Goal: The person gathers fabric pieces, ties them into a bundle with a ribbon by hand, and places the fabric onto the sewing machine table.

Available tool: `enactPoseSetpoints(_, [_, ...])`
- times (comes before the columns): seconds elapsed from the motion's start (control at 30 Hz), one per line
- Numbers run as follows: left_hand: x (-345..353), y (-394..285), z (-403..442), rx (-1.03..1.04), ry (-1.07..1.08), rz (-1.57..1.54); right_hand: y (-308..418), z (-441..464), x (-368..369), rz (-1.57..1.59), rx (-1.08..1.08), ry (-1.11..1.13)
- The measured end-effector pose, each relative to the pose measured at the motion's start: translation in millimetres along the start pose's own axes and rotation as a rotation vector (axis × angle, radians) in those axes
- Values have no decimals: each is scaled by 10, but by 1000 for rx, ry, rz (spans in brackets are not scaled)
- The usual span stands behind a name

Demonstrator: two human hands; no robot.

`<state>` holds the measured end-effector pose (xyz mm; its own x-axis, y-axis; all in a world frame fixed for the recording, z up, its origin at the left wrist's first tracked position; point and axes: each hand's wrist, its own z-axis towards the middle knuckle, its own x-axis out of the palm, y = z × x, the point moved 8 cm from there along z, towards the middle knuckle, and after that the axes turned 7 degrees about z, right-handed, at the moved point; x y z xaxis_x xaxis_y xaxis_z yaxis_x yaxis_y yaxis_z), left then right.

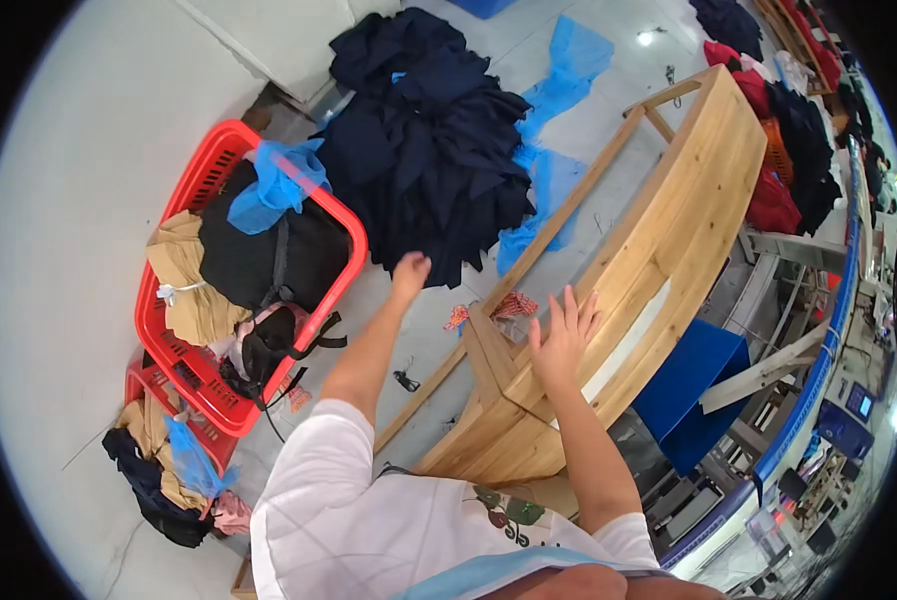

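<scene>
My left hand (411, 275) is at the near edge of a large heap of navy cloth pieces (433, 150) on the floor. Its fingers are curled closed, and whether they pinch any cloth is hidden. My right hand (565, 338), fingers spread, lies on the wooden bench (683, 170), near a pale strip on its top. Between my arms, beside the bench frame, is a bit of red patterned cloth (515, 305).
To the left, a red basket (356, 235) holds a black bag (258, 250), tan cloth (180, 260) and blue film (268, 195). Blue sheeting (548, 185) lies beyond the bench. A blue bin (688, 400) and a worktable with a blue edge (828, 350) stand to the right.
</scene>
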<state>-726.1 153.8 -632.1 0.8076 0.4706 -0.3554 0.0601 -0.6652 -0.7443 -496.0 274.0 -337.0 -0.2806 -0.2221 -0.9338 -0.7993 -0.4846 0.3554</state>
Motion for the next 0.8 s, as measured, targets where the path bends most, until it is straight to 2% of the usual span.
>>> enactPoseSetpoints(0.03, [44, 184, 404, 50, -91, 92, -20, 10, 10, 12, 0, 11])
enactPoseSetpoints(0.1, [-136, -450, 525, 91, -182, 295, -27, 41, 39, 7, 7, 15])
enactPoseSetpoints(0.17, [-77, -429, 882, 108, -237, 435, -71, 38, 57, -4, 18, 22])
enactPoseSetpoints(0.3, [-226, -681, 1135, -53, -398, 633, -67, 67, 121, 4, 33, 81])
enactPoseSetpoints(0.37, [-271, -666, 1254, -233, -400, 732, -82, 89, 124, 6, 51, 101])
enactPoseSetpoints(0.47, [-221, -225, 1545, -444, -127, 783, -112, 80, 146, 2, 67, 116])
enactPoseSetpoints(0.5, [-223, -369, 1438, -458, -86, 792, -121, 79, 151, -4, 66, 122])
enactPoseSetpoints(0.57, [-77, -167, 1663, -265, -58, 825, -148, 86, 141, -9, 66, 125])
enactPoseSetpoints(0.63, [481, -53, 1877, 167, 198, 1110, -143, 81, 153, -1, 64, 129])
enactPoseSetpoints(0.7, [941, -593, 1432, 555, 268, 1233, -135, 88, 151, 1, 80, 132])
enactPoseSetpoints(0.77, [911, -889, 1147, 280, 166, 786, -132, 95, 150, 0, 85, 132])
enactPoseSetpoints(0.8, [949, -983, 876, 442, 203, 918, -119, 102, 142, -2, 76, 129])
